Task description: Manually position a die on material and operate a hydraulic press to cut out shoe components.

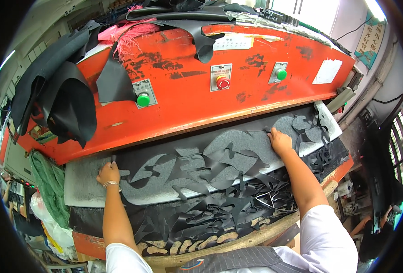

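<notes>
Black sheet [192, 141], lying on the pale board [81, 184] before the red press [183, 93]. The left hand [108, 174] is closed on its left end, the right hand [281, 141] on its far side; the exact finger hold is too small to make out. Even tension between both should best keep thin strips from snagging. Matte, pierced by broad curved openings, its narrow ribbons twist and overlap.

White sleeves [327, 239]; dark pinstriped apron [240, 260]; left-wrist bangles [111, 184].
</notes>
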Demonstrator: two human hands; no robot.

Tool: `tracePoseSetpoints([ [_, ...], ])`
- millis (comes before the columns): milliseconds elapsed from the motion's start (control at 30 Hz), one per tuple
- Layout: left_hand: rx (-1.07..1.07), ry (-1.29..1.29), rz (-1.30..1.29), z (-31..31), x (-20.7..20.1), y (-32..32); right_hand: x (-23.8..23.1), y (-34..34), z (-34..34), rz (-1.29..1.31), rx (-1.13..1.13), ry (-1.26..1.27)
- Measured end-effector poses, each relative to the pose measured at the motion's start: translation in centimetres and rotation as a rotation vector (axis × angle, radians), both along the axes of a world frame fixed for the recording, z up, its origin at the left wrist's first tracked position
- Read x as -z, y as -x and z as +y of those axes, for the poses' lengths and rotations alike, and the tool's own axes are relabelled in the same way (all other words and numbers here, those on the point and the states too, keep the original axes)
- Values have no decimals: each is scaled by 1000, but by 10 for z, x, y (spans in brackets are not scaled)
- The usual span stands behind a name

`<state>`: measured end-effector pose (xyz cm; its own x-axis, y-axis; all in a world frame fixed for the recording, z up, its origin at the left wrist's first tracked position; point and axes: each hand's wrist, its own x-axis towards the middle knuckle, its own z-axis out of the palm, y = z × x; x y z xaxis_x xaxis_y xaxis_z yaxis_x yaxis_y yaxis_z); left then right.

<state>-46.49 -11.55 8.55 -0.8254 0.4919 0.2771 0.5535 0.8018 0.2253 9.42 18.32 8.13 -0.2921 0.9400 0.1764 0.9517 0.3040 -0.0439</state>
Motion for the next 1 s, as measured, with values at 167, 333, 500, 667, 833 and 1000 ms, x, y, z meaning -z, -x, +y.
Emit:
tracePoseSetpoints([
  [167,-5,18,23,-53,20,-15,7,-21,-40,-38,-35,-36],
  [333,60,22,66,-82,24,-30,3,-49,-71,16,7,-10],
  [500,19,35,24,-116,13,-32,-13,-52,-92,102,40,276],
  [667,-100,134,92,-129,1,-38,-35,-97,-72,550,-272,525],
  [833,190,-97,284,-89,-8,-134,-36,-199,6,581,133,-216],
  [1000,496,-63,34,-20,7,-239,-4,-250,55,466,752,77],
])
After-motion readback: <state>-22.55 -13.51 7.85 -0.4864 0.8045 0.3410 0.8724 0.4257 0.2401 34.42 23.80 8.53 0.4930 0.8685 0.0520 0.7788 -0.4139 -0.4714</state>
